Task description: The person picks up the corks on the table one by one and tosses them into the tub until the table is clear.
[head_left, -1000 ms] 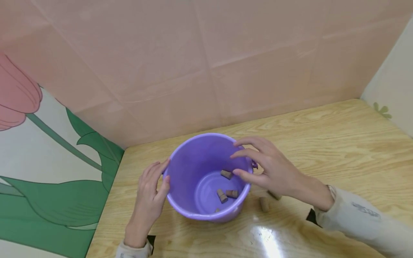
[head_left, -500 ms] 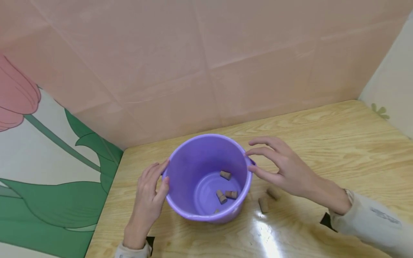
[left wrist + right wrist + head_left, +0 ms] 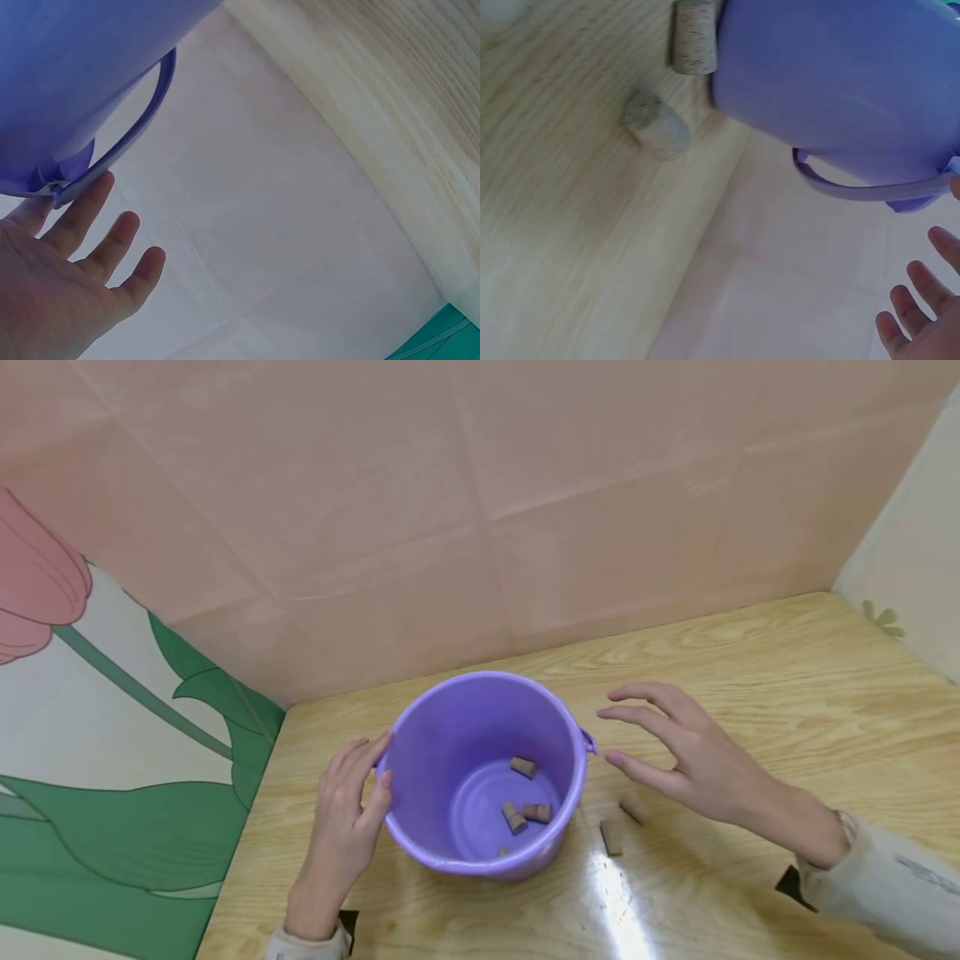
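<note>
A purple bucket (image 3: 480, 689) stands on the wood-grain table with its mouth toward the head camera. My left hand (image 3: 347, 827) holds its left rim, thumb over the edge and fingers outside by the hinge of the handle (image 3: 142, 124). Spread and relaxed, my right hand (image 3: 697, 760) hovers right of the bucket with nothing in it, fingertips apart from the rim. Inside lie a cork (image 3: 522, 767) near the far side and two more, one cork (image 3: 514, 817) beside another cork (image 3: 537, 812). A small tan bit shows behind the near rim.
Two corks, one cork (image 3: 611, 837) closer to the bucket and one cork (image 3: 635, 809) behind it, lie on the table (image 3: 787, 693) to the bucket's right. A pinkish sheet (image 3: 480, 510) rises behind. A flower-printed panel (image 3: 187, 810) borders the left, a pale wall (image 3: 918, 568) the right.
My right hand has drawn away to the right, from over the bucket's mouth, past the rim, to beside it. The left hand and the corks stay put.
</note>
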`<state>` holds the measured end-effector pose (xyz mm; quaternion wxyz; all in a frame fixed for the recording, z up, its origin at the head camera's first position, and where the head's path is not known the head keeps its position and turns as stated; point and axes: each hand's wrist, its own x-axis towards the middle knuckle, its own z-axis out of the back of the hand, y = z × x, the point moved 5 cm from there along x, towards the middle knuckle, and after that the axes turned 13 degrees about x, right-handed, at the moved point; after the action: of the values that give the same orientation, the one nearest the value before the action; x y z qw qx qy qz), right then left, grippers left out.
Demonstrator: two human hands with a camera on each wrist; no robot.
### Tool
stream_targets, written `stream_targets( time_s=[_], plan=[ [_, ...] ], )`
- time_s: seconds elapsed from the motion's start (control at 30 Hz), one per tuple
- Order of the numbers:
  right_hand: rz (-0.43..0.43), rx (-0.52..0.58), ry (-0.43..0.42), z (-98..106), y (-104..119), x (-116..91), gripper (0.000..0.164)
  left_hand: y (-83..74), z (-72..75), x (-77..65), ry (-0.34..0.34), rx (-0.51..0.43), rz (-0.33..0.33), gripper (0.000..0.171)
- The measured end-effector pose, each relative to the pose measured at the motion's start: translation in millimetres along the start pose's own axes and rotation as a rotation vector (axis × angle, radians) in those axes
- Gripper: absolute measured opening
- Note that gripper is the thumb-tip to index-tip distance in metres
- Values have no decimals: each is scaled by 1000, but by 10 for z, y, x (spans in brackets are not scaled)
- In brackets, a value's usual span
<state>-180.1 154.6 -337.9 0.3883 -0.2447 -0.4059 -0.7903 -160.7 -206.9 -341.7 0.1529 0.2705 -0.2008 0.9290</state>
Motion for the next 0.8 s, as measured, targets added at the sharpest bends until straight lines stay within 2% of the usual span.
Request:
stream_targets(
  time_s=[0.17,0.4,0.8],
  plan=[
    [-16,-27,29,19,-55,-85,42,5,1,-6,8,2,8,45],
    [-45,-68,125,-6,-136,-202,48,-4,7,-1,13,0,10,45],
    [-98,-106,297,-161,-265,-395,39,0,3,-3,16,-8,13,44]
  ],
)
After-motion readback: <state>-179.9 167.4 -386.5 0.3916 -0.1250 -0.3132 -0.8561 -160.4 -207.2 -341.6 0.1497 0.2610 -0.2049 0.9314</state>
